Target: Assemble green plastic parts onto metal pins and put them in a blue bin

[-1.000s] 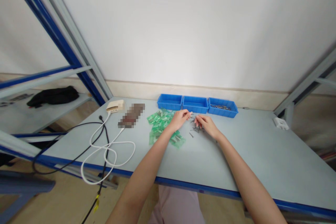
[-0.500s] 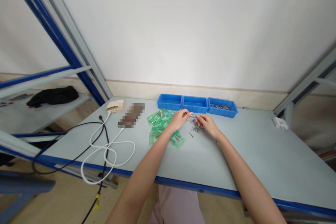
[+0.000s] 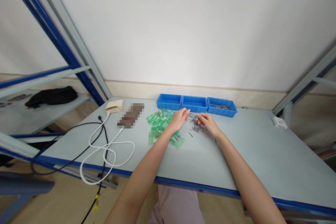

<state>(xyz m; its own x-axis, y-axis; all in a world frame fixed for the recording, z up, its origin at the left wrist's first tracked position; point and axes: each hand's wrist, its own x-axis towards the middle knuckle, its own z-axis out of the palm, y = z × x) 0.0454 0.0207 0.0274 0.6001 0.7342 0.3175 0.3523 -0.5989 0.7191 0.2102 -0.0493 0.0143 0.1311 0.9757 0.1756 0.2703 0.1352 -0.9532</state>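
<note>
My left hand [image 3: 179, 119] is closed over the right edge of a heap of small green plastic bags [image 3: 160, 122], its thumb and fingers pressed together. What they hold, if anything, is too small to tell. To its right, my right hand [image 3: 208, 122] has its fingers curled in a pinch above a loose pile of dark metal screws [image 3: 196, 128]. Any piece in that pinch cannot be made out. A small gap separates the two hands, with a few screws visible in it. Some of the bags nearest me have metal pieces inside.
Behind the hands stand three blue bins; the right bin [image 3: 222, 111] holds metal pieces. At left are a cream box [image 3: 114, 106], a blurred-out flat object [image 3: 131, 115], a white cable [image 3: 115, 163] and a black cable. A white block [image 3: 279, 123] sits far right.
The fingertips of both hands have drawn slightly apart. The thin metal piece seen between them before no longer spans the gap. The view has shifted very slightly.
</note>
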